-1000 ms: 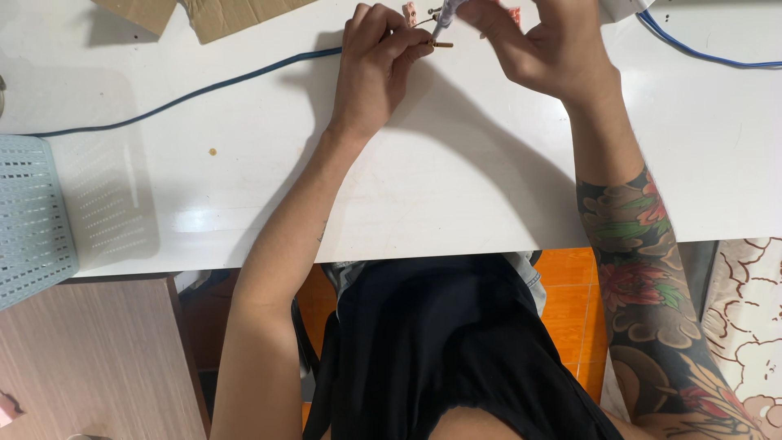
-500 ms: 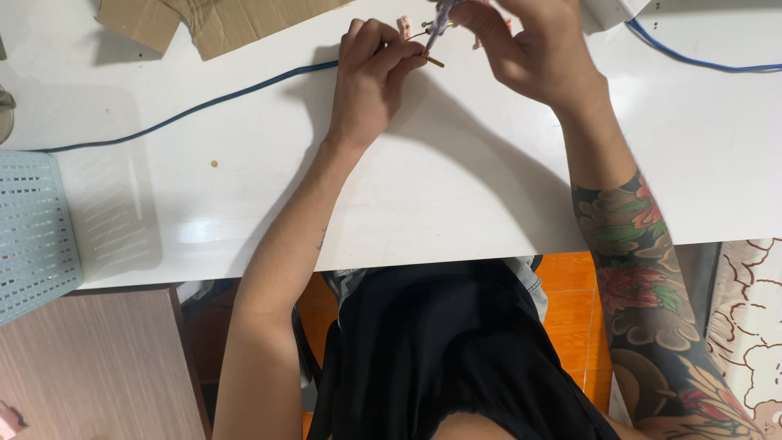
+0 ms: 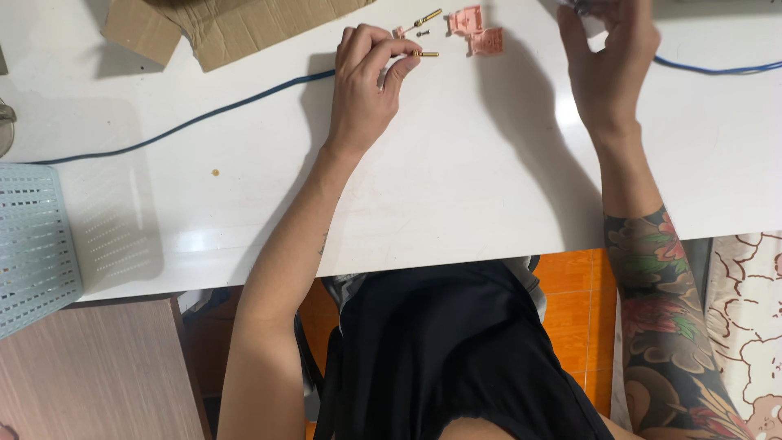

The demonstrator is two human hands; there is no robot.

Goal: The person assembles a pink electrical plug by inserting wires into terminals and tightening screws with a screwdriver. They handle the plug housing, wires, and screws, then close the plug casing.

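The left hand (image 3: 366, 90) is pinching one small brass pin (image 3: 427, 55) between thumb and forefinger, just above the white table (image 3: 456, 187). It is likely light, stiff and slippery; mid-shaft is the safest hold. A second brass pin (image 3: 428, 17), one dark screw (image 3: 423, 33) and two pink plastic pieces (image 3: 476, 31) are lying nearby. The right hand (image 3: 609, 57) is hovering with fingers loosely curled; its fingertips are cut off, so I cannot tell its grip.

White table (image 3: 456, 204) with blue cable (image 3: 187, 124), cardboard (image 3: 236, 24), pink parts (image 3: 476, 31), brass pins (image 3: 428, 16).
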